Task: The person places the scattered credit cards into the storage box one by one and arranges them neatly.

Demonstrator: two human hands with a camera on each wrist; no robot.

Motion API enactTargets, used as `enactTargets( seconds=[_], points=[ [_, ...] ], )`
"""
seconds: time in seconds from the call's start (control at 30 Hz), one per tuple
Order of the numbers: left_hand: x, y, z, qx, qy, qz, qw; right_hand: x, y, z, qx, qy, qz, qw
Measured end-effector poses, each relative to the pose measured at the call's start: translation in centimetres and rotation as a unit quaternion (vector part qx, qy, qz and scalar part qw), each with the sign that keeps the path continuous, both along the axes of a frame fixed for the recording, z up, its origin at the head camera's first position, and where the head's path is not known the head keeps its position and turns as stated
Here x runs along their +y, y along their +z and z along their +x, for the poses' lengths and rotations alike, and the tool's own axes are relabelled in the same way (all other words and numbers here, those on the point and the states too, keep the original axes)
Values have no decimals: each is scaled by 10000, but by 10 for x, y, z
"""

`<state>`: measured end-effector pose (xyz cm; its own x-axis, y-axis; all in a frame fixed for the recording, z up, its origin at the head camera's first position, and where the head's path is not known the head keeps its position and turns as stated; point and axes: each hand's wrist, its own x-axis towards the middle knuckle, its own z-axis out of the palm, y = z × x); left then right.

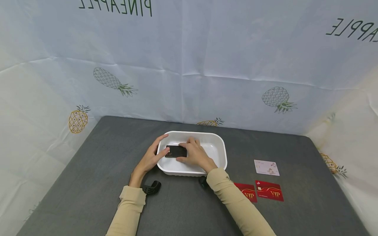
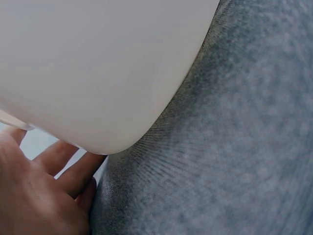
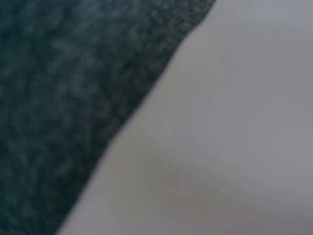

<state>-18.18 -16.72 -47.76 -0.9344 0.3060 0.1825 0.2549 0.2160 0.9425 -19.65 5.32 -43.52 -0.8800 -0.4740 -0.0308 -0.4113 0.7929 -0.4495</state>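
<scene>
A white plastic tray (image 1: 217,149) stands on the grey table. Inside it, toward the left end, is a black VIP card (image 1: 175,151). My right hand (image 1: 195,154) reaches into the tray and grips the card's right end, thumb on the near edge and fingers on the far edge. At the tray's left end my left hand (image 1: 149,160) holds the rim, its thumb reaching over to the card's left end. In the left wrist view, the fingers of the left hand (image 2: 44,186) lie along the tray's outer wall (image 2: 107,73). Only the tray's wall (image 3: 210,127) and the table show in the right wrist view.
To the right of the tray, a pale pink card (image 1: 266,167) lies on the table (image 1: 88,183). Nearer me are two red VIP cards, one in full view (image 1: 269,190) and one partly covered by the right sleeve (image 1: 233,200). A pineapple-print cloth (image 1: 183,98) hangs behind the table.
</scene>
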Motion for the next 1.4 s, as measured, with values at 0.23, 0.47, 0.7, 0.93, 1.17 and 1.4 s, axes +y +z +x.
enactTargets(
  seconds=[0.23,0.47,0.7,0.93,1.17,1.4],
  points=[
    [0,1,0,-41,19,2,10000,1,0,0,-83,-29,-87,9999],
    [1,1,1,-46,57,-46,10000,1,-2,-2,-98,-47,-143,9998],
    [1,0,1,-31,70,-42,10000,2,-1,-1,-190,-49,-234,9995],
    [1,0,0,-33,85,-75,9999,8,1,-1,-279,-69,-478,9984],
    [2,0,-1,0,83,-118,9999,21,7,6,-116,90,-947,9954],
    [1,0,-1,0,126,-33,9999,38,18,20,77,502,-1382,9891]
  ],
)
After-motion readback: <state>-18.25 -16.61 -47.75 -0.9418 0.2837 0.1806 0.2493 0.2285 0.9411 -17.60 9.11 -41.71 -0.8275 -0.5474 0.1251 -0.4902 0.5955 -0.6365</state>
